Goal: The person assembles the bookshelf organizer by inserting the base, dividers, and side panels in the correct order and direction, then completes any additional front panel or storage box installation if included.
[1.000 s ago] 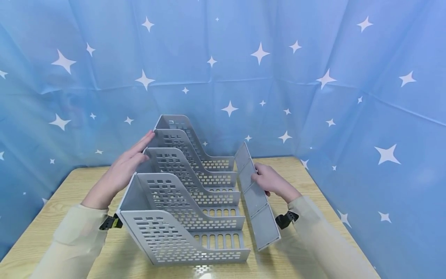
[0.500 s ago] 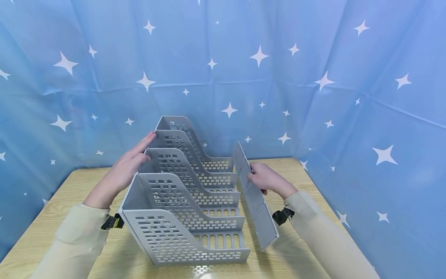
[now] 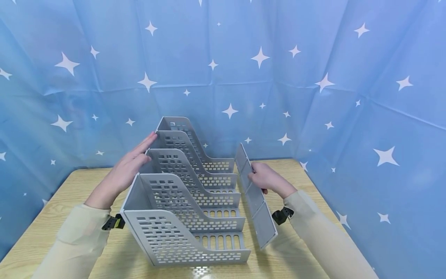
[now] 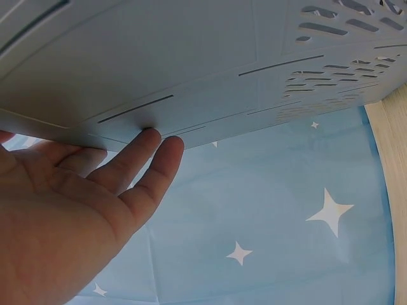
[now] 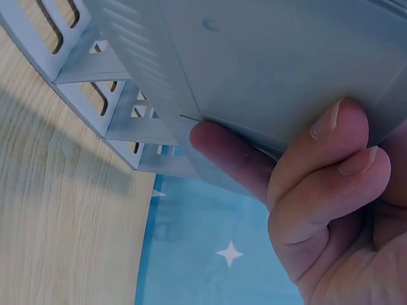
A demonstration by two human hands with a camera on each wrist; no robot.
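A grey file organizer [image 3: 181, 197] with perforated dividers stands upright on the table. My left hand [image 3: 127, 168] rests against its solid back wall [image 4: 191, 70], fingers extended along the upper edge and fingertips touching the outer face. On the right, my right hand [image 3: 268, 178] grips a long grey panel [image 3: 256, 201] by its edge, thumb on the near face and other fingers behind. The panel is tilted beside the low front ends of the dividers, with a narrow gap showing between them. In the right wrist view, the fingers [image 5: 324, 171] curl against the panel's outer face.
The wood-grain table [image 3: 87, 186] reaches out to both sides of the organizer. A blue cloth [image 3: 223, 58] with white stars hangs behind and at the sides. Black straps [image 3: 113, 222] sit on both wrists.
The panel in my right hand has shifted slightly left toward the organizer and altered its tilt. My left hand keeps its place on the back wall.
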